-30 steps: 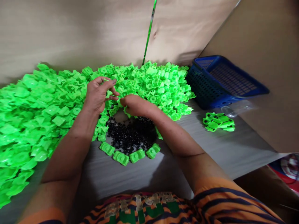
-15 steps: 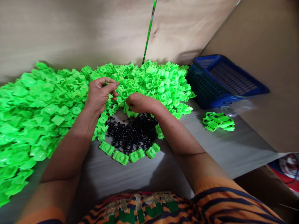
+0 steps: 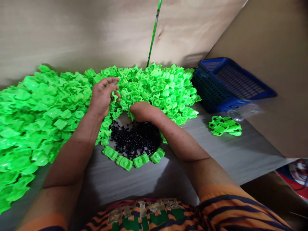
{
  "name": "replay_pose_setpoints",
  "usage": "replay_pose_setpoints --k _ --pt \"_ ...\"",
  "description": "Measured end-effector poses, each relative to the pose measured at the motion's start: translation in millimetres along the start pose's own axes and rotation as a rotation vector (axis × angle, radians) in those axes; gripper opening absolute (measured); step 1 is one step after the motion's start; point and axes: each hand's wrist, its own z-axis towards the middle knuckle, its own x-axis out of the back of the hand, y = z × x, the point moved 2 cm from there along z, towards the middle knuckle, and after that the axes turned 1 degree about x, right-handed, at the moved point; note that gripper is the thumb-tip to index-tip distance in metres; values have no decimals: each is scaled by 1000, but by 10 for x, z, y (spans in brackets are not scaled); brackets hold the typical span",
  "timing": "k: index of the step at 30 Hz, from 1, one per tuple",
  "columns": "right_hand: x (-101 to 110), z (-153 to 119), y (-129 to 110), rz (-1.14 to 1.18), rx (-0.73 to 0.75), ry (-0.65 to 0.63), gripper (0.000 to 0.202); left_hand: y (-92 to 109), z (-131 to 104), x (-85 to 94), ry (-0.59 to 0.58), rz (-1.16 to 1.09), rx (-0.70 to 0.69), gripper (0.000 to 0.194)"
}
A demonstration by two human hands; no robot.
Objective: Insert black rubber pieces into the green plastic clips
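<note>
The left hand [image 3: 102,96] is raised, its fingers curled around a small black piece [image 3: 112,98] above the heap of bright green moulded plastic parts [image 3: 48,109]. The right hand [image 3: 141,110] is closed, knuckles up, at the edge of the pile of tiny glossy black beads [image 3: 134,139]; its hold cannot be told. Well apart, a blue perforated plastic basket [image 3: 231,83] shows only its gridded floor.
</note>
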Motion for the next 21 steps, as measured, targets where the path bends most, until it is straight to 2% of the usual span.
replay_pose_setpoints --k 3,5,11,14,18,21 --pt "45 -21 78 48 20 14 32 -16 -18 -38 -17 82 -17 11" --pt "96 -27 176 153 33 101 26 -11 -25 -43 -7 122 -35 8" --pt "136 82 427 678 -45 642 8 -12 -35 -38 6 133 -8 8" --pt "101 129 384 803 -67 812 12 -56 -62 -85 12 170 41 24" --pt "100 88 235 848 -66 889 18 -92 -89 -136 46 141 84 41" --pt "111 40 141 892 -33 860 17 -85 -87 -136 60 86 85 40"
